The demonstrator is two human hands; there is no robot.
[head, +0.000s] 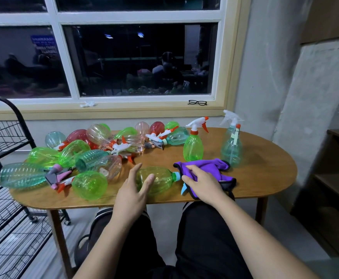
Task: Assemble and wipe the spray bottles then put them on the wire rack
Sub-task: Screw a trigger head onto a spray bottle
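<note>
1. The step in hand looks like wiping: one green bottle (160, 181) lies on its side at the near edge of the surface (265, 168), in front of the person.
2. The left hand (133, 192) is open, its fingers straight, with the thumb against the bottle's belly.
3. The right hand (204, 183) curls over the purple cloth (207, 165) and holds it bunched on the bottle's neck end.
4. This bottle seems already assembled: a blue spray head (183, 189) sticks out from under the cloth just beyond the pale blue collar.
5. The next move probably calls for the left hand to steady or turn the bottle while the cloth is drawn along its ribbed, translucent body.
6. Two finished bottles stand upright beyond the cloth, a bright green one (193, 147) and a pale teal one (231, 150).
7. A pile of loose bottles and heads (88, 156) waits to the left, so much work remains.
8. The wire rack (1, 141) stands left of the surface; I see no bottles on it.
</note>
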